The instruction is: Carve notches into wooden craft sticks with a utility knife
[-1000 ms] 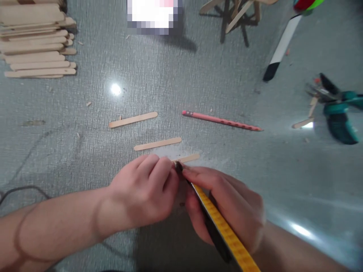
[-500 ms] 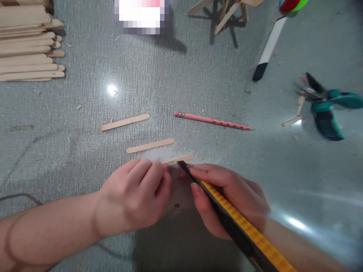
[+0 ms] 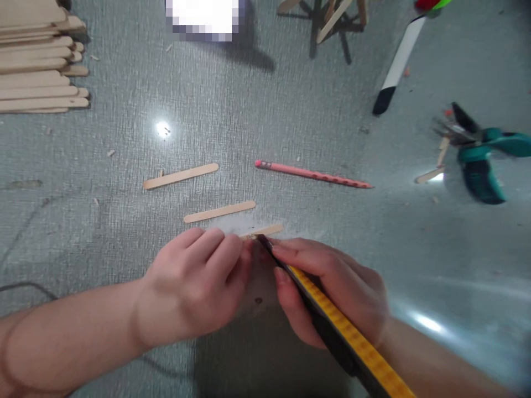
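My left hand (image 3: pixel 199 284) lies curled over one end of a wooden craft stick (image 3: pixel 267 230) on the grey mat (image 3: pixel 290 121), fingers pressed down on it. My right hand (image 3: pixel 332 287) grips a yellow and black utility knife (image 3: pixel 332 318). The knife's dark tip touches the stick just right of my left fingertips. Only the stick's right end shows beyond my hands.
Two loose craft sticks (image 3: pixel 180 176) (image 3: pixel 219 211) lie beyond my hands, with a pink pencil (image 3: pixel 313 174) to their right. A stack of sticks (image 3: pixel 39 61) sits far left. Teal cutters (image 3: pixel 477 157) lie far right, a black and white tool (image 3: pixel 396 66) and a stick frame (image 3: pixel 332 19) at the back.
The knife tip slid a little left along the stick, toward my left fingertips. Both hands stay on the same spot; the view shifted slightly.
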Demonstrator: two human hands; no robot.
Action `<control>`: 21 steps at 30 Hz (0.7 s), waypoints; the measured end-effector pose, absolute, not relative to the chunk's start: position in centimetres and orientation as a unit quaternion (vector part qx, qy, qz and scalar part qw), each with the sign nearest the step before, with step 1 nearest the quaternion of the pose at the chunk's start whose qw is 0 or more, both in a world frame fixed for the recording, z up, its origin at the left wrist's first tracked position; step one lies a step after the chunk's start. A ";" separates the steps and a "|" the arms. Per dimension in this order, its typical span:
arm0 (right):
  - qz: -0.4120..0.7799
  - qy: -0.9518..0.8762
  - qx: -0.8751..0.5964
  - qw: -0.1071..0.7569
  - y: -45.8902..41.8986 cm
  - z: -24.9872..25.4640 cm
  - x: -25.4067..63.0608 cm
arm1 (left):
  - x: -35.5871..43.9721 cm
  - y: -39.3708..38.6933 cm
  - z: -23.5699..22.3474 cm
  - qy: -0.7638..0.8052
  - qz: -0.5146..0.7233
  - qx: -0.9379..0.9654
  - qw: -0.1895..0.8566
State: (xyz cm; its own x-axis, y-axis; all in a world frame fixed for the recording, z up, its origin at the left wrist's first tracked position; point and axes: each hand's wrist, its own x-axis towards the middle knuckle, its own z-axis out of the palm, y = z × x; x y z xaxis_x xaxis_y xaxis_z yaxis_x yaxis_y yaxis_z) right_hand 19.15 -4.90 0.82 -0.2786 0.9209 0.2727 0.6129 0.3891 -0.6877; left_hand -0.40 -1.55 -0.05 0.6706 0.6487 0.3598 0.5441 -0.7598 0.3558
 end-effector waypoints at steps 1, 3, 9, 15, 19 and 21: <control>0.232 -0.764 -0.501 0.332 -4.9 0.8 19.1 | -0.4 -1.5 0.0 0.327 0.237 0.908 0.110; 0.231 -0.765 -0.498 0.337 -4.9 0.7 19.1 | -0.4 -1.4 0.0 0.329 0.240 0.906 0.112; 0.232 -0.765 -0.502 0.330 -5.1 0.5 19.2 | -0.5 -1.4 -0.1 0.332 0.235 0.906 0.116; 0.223 -0.766 -0.506 0.328 -5.2 0.6 19.2 | -0.4 -1.4 -0.1 0.328 0.226 0.912 0.102; 0.225 -0.766 -0.506 0.326 -5.1 0.6 19.3 | -0.5 -1.3 0.0 0.322 0.224 0.915 0.093; 0.225 -0.768 -0.503 0.327 -5.1 0.6 19.3 | -0.5 -1.3 0.1 0.324 0.224 0.915 0.091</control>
